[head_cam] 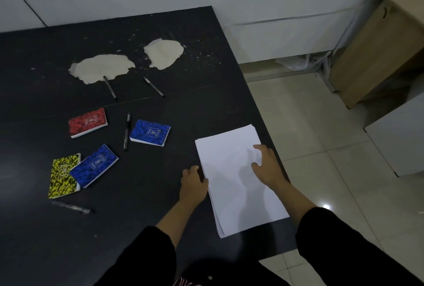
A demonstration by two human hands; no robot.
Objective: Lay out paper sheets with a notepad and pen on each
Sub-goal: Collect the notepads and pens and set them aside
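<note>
Steadying the paper stack (231,171) at the table's (183,33) right edge: left hand (193,182) pinching its left side, right hand (266,164) spread loose on top, probably to peel off one sheet. Notepads (150,133) and pens (126,130) scattered mid-table, unplaced.

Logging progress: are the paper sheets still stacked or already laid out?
Stacked: the paper sheets lie in one pile at the table's right edge, layered edges showing, both hands on it.
</note>
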